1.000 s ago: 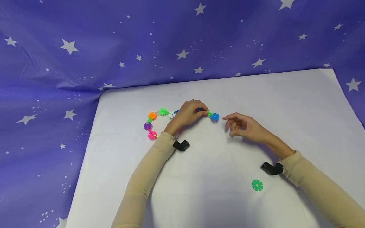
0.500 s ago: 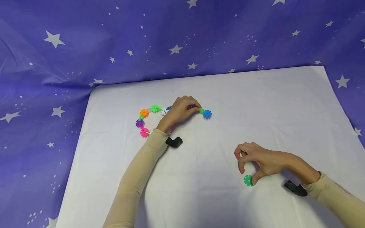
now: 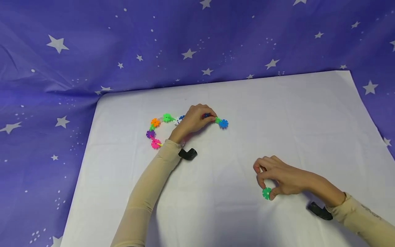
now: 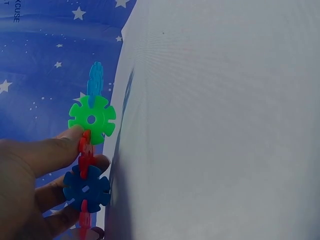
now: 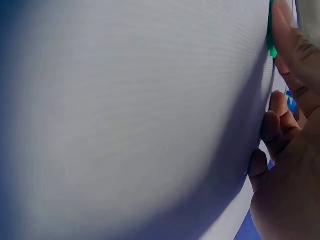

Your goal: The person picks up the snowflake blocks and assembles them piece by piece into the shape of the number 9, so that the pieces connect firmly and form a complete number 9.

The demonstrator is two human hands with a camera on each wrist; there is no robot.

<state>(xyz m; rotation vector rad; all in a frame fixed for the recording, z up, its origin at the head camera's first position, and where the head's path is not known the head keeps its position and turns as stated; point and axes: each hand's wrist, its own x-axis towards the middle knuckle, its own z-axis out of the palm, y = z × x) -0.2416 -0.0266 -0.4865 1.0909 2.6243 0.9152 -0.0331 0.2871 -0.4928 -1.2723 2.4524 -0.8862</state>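
Slotted plastic discs, joined edge to edge, form a curved chain of many colours [image 3: 167, 118] on the far left part of the table. My left hand [image 3: 194, 118] grips the chain near its right end. In the left wrist view, the thumb and fingers hold it around a red disc [image 4: 86, 152], between a bright green disc [image 4: 102, 120] and a dark blue disc [image 4: 85, 189]. A light blue disc [image 3: 223, 124] ends the chain, beyond the fingertips. Nearer the front, my right hand [image 3: 285, 176] pinches a loose green disc [image 3: 266, 193] between thumb and index finger, at the table surface.
A white cloth covers the table [image 3: 222, 178]. Behind it and at the left hangs a blue curtain with white stars [image 3: 154, 44]. Black wrist pieces [image 3: 188, 154] stick out from both sleeves. My left forearm hides part of the chain.
My right hand has moved from beside the chain's end toward the front and taken hold of the loose green disc. My left hand keeps its grip on the chain. The head view has shifted slightly.
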